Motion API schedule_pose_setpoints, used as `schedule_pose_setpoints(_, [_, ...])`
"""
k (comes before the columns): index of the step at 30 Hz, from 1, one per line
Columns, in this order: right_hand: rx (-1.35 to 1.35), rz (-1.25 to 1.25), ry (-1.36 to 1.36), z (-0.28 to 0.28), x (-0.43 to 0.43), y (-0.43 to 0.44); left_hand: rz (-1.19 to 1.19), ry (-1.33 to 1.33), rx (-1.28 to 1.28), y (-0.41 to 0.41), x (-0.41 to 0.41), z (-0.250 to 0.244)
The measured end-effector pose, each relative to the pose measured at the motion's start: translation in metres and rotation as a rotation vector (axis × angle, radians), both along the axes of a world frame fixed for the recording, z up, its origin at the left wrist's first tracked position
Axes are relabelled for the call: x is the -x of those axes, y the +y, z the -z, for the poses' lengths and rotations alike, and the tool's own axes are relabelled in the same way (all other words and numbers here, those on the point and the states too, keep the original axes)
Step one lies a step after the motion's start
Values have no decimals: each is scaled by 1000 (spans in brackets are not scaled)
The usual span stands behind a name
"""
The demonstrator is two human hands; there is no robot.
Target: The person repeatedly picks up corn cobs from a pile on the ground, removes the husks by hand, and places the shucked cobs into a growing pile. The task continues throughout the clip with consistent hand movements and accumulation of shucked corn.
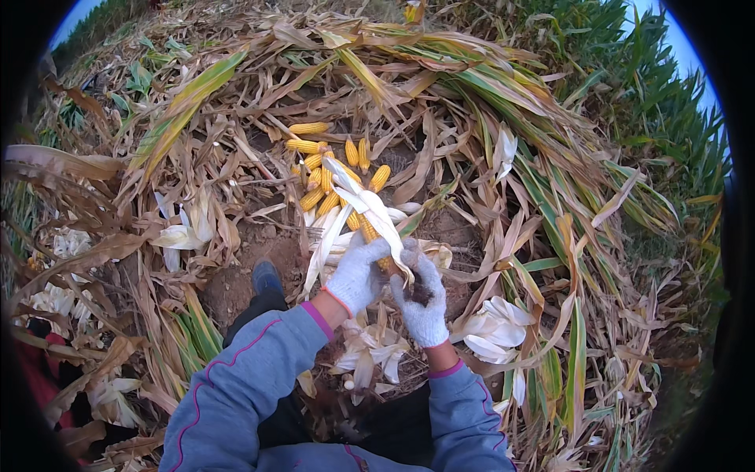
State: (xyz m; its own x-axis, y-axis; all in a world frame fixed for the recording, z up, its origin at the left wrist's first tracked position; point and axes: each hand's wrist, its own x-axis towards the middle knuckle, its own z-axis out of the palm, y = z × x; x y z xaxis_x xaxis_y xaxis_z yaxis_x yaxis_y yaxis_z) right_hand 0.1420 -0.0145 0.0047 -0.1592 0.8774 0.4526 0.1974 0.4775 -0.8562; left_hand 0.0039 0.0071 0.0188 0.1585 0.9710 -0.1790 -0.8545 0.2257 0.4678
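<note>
My left hand, in a white knit glove, grips a partly husked ear of corn near its lower end. Yellow kernels show along one side of the ear, and pale husk leaves still cling to it and hang past both ends. At the ear's base, my right hand, gloved the same way, has its fingers and thumb curled around the end of a husk strip. Just beyond the hands lies a pile of bare yellow corn ears on the ground, partly covered by the held ear.
Dry corn stalks and leaves ring the pile. Loose pale husks lie to the right, with more husks between my legs. My shoe rests on bare soil. Red cloth shows at far left. Standing corn rises at upper right.
</note>
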Motion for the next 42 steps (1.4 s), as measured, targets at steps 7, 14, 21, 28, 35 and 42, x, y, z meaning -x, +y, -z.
schedule_pose_setpoints(7, [365, 142, 224, 6, -20, 12, 68, 33, -66, -2, -8, 7])
schedule_pose_setpoints(14, [468, 37, 307, 10, -37, 15, 265, 222, -37, -12, -9, -14])
schedule_pose_setpoints(21, [497, 243, 556, 36, -46, 32, 421, 442, -113, -18, -13, -4])
schedule_pose_setpoints(28, [565, 515, 1061, 44, -110, 76, 883, 882, -417, -47, -10, -15])
schedule_pose_setpoints(35, [255, 652, 868, 36, -142, 89, 722, 598, -166, -52, -3, 9])
schedule_pose_setpoints(42, [588, 26, 595, 18, -74, 39, 154, 313, 62, -28, -4, -6])
